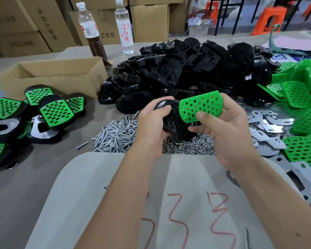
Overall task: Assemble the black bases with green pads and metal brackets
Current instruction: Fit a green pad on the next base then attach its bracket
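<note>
My left hand (152,123) grips a black base (176,123) above the tabletop's near edge; my right hand (221,126) pinches a green pad (201,106), tilted, overlapping the base's right end.

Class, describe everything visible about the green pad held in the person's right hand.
The green pad is a flat, bright green piece that looks like plastic, pierced all over with small holes, with one rounded end. The right hand pinches it, thumb on its front face and fingers behind. It is held tilted just above the black base gripped by the left hand; whether the two parts touch cannot be told.
</note>
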The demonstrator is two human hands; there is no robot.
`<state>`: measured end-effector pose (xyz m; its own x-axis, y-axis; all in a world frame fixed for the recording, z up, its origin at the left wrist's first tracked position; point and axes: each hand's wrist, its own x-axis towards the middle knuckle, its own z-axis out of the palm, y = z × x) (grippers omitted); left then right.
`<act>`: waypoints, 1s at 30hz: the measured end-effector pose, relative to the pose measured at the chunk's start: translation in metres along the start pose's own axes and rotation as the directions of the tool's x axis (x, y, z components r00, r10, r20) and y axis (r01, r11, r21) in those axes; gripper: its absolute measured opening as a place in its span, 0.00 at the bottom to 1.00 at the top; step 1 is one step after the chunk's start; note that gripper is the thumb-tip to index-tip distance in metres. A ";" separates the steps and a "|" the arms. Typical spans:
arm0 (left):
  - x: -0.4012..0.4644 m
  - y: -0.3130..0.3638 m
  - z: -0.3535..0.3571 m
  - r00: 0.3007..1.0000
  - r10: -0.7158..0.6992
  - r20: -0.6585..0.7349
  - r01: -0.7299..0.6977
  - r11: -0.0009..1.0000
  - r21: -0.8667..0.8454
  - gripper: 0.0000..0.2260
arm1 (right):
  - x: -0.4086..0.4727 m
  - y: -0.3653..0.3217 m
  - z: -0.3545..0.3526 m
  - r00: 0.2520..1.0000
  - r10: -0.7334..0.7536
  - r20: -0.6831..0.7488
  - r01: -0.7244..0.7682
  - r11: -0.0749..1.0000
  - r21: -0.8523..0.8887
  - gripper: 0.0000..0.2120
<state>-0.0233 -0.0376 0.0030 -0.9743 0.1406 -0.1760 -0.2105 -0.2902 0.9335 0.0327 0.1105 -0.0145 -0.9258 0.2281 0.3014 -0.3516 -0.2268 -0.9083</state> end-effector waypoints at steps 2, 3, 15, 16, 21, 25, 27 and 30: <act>0.000 -0.002 0.000 0.999 0.032 -0.017 -0.031 0.998 0.050 0.11 | 0.002 -0.001 0.000 0.998 -0.050 0.034 0.050 0.999 -0.013 0.19; 0.000 -0.002 -0.001 0.998 0.051 -0.027 -0.048 0.996 0.076 0.10 | 0.003 -0.001 -0.001 0.996 -0.086 0.030 0.088 0.995 -0.055 0.23; 0.002 -0.003 -0.001 0.989 0.003 -0.145 0.000 1.000 0.021 0.07 | 0.005 0.002 -0.007 0.986 0.032 -0.164 -0.045 0.996 -0.078 0.06; 0.002 -0.004 0.000 0.990 0.009 -0.143 -0.004 0.999 0.032 0.07 | 0.003 0.003 -0.008 0.987 0.023 -0.162 -0.036 0.996 -0.082 0.09; -0.003 -0.009 0.006 0.991 0.064 -0.117 -0.049 0.991 0.126 0.06 | 0.005 0.004 -0.005 0.999 -0.020 -0.028 0.012 0.961 -0.276 0.14; -0.006 -0.008 0.008 0.988 0.083 -0.130 -0.065 0.988 0.140 0.05 | 0.005 0.007 -0.006 1.000 -0.010 -0.022 -0.001 0.887 -0.462 0.12; -0.008 -0.006 0.008 0.988 0.092 -0.128 -0.073 0.987 0.146 0.05 | 0.005 0.007 -0.007 1.000 -0.004 -0.019 -0.006 0.872 -0.489 0.12; -0.010 -0.005 0.009 0.986 0.103 -0.128 -0.083 0.985 0.150 0.05 | 0.004 0.007 -0.006 1.000 -0.027 -0.012 0.016 0.846 -0.532 0.12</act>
<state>-0.0118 -0.0287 0.0035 -0.9929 -0.0127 -0.1180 -0.1146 -0.1555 0.9812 0.0275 0.1151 -0.0215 -0.9142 0.2458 0.3223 -0.2389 0.3158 -0.9183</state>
